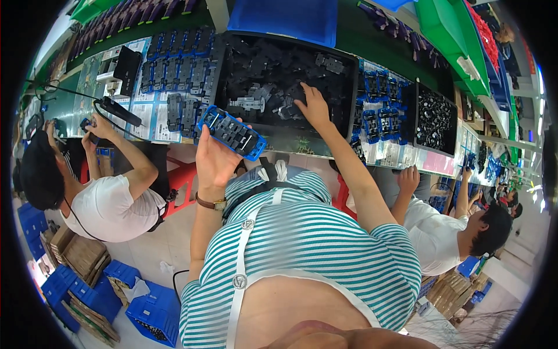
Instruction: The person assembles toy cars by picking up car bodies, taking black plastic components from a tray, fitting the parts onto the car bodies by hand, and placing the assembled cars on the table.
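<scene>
In my left hand is a blue toy car shell, its open underside turned up, with dark grey and black parts showing inside. My fingers and thumb hold it by its edges, in front of the tray's near edge. My right hand is over the right half of a large black tray, fingers apart with nothing visible between them. Loose black plastic chassis parts fill the tray, some close to my right fingertips. Whether the fingers touch any part is hard to tell.
Rows of blue-and-black car assemblies lie left of the tray, and more assemblies lie right of it. A black tray of small round parts is farther right. A blue bin stands behind. People sit working on both sides.
</scene>
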`<state>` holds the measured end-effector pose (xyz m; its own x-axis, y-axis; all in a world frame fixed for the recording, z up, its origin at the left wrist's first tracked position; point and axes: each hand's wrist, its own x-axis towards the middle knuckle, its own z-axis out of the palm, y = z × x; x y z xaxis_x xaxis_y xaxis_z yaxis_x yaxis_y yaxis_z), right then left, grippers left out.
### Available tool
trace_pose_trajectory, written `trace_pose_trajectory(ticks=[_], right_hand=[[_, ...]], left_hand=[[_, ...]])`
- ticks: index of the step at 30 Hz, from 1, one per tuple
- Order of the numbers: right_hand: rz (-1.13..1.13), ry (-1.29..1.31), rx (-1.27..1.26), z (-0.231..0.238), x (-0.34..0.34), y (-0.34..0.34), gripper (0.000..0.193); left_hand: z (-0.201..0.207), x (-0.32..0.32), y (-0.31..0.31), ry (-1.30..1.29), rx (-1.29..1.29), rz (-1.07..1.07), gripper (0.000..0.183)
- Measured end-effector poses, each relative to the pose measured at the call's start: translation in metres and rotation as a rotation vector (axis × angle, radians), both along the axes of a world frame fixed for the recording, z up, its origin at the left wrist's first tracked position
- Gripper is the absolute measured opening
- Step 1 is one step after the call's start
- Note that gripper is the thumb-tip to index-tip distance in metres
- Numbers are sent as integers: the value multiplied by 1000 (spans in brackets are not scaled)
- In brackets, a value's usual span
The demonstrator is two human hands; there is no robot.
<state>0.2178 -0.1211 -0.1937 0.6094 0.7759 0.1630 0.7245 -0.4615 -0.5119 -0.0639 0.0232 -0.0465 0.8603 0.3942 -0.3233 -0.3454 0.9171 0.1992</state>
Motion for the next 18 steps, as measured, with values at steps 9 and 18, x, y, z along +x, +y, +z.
trace_pose_trajectory(ticks=[9, 18], right_hand=[[-127, -175, 87, 0, -12, -15, 65], [16, -91, 306, 153, -70, 1, 62]], left_hand=[[-2, -2, 4, 42, -8, 43, 53], [9, 9, 0, 33, 20, 39, 57]])
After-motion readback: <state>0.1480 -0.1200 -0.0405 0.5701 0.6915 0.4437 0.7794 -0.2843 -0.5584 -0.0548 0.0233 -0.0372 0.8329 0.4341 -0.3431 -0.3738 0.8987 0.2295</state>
